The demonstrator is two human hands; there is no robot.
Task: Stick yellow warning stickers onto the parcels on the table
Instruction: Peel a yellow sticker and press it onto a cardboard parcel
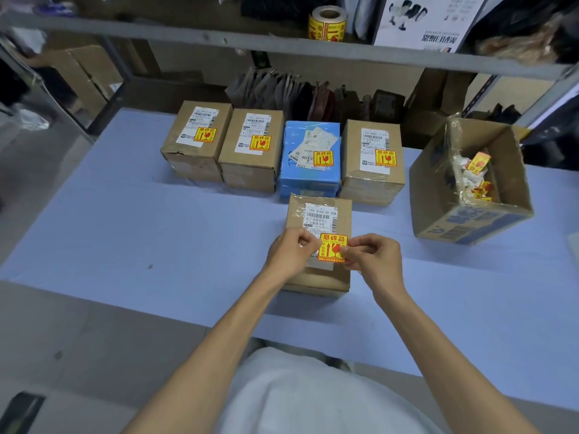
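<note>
1. My left hand (293, 255) and right hand (372, 258) each pinch a side edge of the yellow sticker (332, 247), fingers (304, 244) curled on it, over the near parcel (297, 211) on the surface (156, 230).
2. I hold it taut and square to the shipping label (313, 222), below the barcode (324, 217).
3. I should lay one edge first, then smooth across, so no bubble or crease is trapped.

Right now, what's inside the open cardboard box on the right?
Crumpled white paper scraps and a few yellow sticker bits lie in the open box. Its near wall hides the bottom, so anything beneath is unseen.
</note>
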